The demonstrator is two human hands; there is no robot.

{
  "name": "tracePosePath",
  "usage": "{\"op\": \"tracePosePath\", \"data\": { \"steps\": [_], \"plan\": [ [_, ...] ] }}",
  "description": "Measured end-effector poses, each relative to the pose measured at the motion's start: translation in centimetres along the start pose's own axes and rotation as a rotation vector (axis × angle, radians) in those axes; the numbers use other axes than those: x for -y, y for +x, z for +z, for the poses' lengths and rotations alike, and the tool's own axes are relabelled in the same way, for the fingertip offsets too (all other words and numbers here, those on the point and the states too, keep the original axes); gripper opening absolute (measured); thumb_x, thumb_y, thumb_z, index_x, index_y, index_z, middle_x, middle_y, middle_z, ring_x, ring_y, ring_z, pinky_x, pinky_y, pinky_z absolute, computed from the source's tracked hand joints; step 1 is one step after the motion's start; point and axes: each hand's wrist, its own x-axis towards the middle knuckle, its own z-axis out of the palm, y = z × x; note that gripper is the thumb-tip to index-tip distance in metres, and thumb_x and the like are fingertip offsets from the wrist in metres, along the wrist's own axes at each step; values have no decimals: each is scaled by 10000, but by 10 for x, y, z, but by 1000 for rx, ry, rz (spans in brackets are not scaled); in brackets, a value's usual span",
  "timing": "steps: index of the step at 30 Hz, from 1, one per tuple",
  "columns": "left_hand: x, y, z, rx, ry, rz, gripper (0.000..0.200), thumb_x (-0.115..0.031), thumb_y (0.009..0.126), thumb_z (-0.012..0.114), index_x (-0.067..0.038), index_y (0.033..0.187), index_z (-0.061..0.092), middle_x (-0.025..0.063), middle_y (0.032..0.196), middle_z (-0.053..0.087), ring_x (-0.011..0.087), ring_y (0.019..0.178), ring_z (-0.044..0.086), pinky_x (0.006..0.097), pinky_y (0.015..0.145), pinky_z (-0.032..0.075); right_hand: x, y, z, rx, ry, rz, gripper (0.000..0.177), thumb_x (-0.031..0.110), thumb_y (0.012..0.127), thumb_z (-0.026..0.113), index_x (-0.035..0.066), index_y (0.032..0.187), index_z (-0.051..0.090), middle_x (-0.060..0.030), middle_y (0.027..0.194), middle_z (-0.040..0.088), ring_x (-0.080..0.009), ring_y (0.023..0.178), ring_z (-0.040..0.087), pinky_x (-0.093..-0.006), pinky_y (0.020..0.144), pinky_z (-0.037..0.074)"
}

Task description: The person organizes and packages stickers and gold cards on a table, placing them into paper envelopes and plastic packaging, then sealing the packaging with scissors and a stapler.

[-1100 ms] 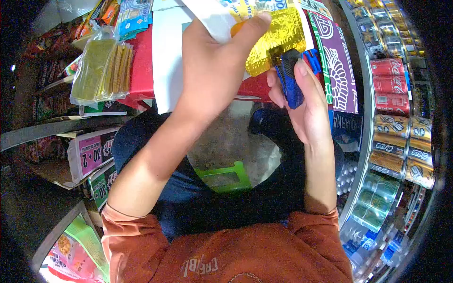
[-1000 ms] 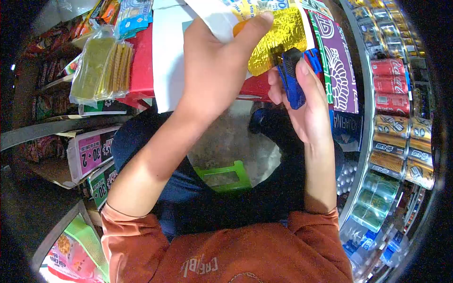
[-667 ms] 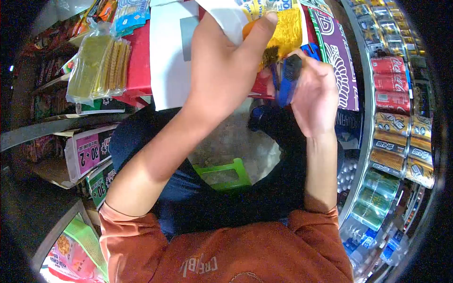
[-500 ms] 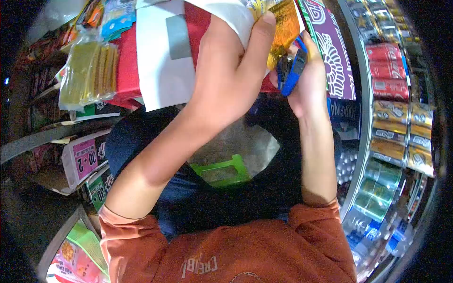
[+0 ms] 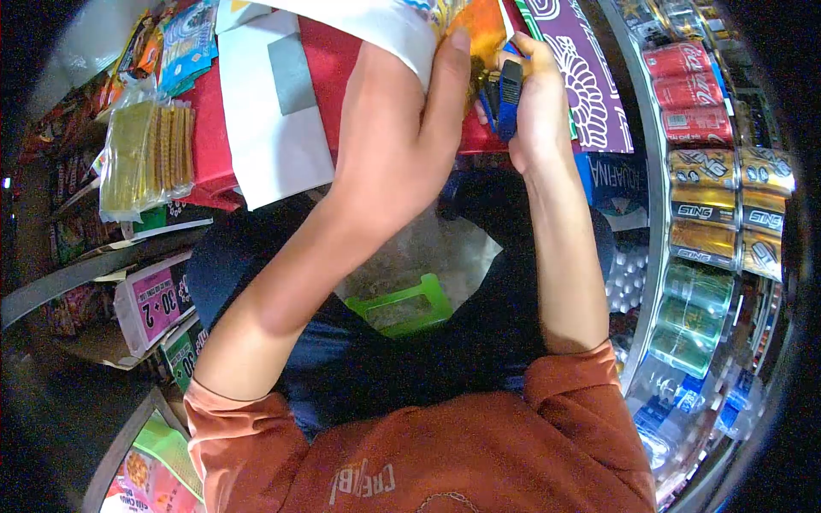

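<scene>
My left hand [image 5: 398,150] reaches up from the left with its thumb pressed on a shiny orange and yellow packet [image 5: 486,32]; its other fingers are hidden behind the packet and a white sheet [image 5: 376,19]. Beside the packet, my right hand [image 5: 544,111] is closed around a blue and black hand tool [image 5: 509,100], whose exact kind I cannot make out. The tool's upper end lies close to the packet's lower right edge. Below both lies a red surface [image 5: 321,60] with a white and grey strip [image 5: 272,111] across it.
Clear packs of yellow sticks [image 5: 150,154] and blue sachets [image 5: 188,47] are at the upper left. A purple patterned box [image 5: 590,85] stands right of my right hand. Shelved red cans [image 5: 688,90], gold cans [image 5: 703,205] and bottles line the right. A green plastic piece [image 5: 402,308] lies on the floor.
Both hands, the packet and the tool sit slightly further left and up in view. The tool has turned more upright in my right hand. The surroundings have shifted somewhat with the camera.
</scene>
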Motion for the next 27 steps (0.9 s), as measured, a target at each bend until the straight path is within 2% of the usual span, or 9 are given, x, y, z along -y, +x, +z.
{"op": "tracePosePath", "data": {
  "steps": [2,7,11,14,16,20,22,23,27],
  "plan": [
    [5,-7,4,11,38,-88,371,-182,1039,591,61,1289,463,173,1168,631,214,1059,611,335,925,482,1,0,2,-57,-2,-3,568,462,1001,329,22,892,670,-85,661,632,-173,499,568,-308,464,463],
    [15,-6,11,-60,119,168,316,-175,1041,586,61,1233,500,148,1087,641,209,1003,616,344,888,488,0,0,6,-148,-6,-74,520,409,1007,323,23,863,640,-95,654,619,-180,474,563,-318,437,466],
    [4,-8,8,-25,132,49,303,-152,1037,585,65,1233,501,150,1094,643,221,1004,619,351,891,487,-2,1,5,-141,-79,-93,467,362,1019,319,24,900,619,-108,701,629,-201,500,576,-331,452,472],
    [12,-5,14,-91,26,162,203,-99,1002,575,55,1131,547,293,1007,597,518,917,575,518,786,459,-5,2,3,-154,-92,-115,403,356,1015,385,29,988,619,-97,760,638,-191,574,599,-337,504,480],
    [15,-4,15,-96,19,200,203,-104,1004,573,56,1128,549,292,1006,597,518,921,572,519,791,457,-12,8,-1,-144,6,-103,419,408,1011,494,47,1166,639,-42,821,651,-128,611,593,-286,518,475],
    [13,-5,14,-91,32,197,204,-110,1008,569,59,1122,549,293,1015,594,521,928,566,521,797,454,-13,8,-1,-146,33,-124,395,385,1024,487,46,1154,643,-50,842,652,-131,630,602,-287,535,485],
    [14,-7,13,-71,50,180,227,-125,1026,577,56,1161,560,194,1063,631,322,976,599,413,862,471,-12,7,0,-160,21,-103,379,356,1028,483,35,1135,652,-62,886,656,-142,699,620,-297,602,509],
    [14,-8,13,-62,59,171,239,-133,1035,581,55,1180,566,145,1087,650,223,999,616,360,895,480,-19,11,-3,-191,-126,-260,365,332,1029,479,26,1123,654,-70,916,656,-148,748,619,-305,652,513],
    [7,-15,14,11,141,192,189,-130,1036,575,42,1106,614,113,1001,654,192,924,609,354,839,485,-38,17,-12,-252,-453,-535,324,250,1030,465,-4,1092,656,-96,1019,652,-164,909,594,-328,822,502]
  ]
}}
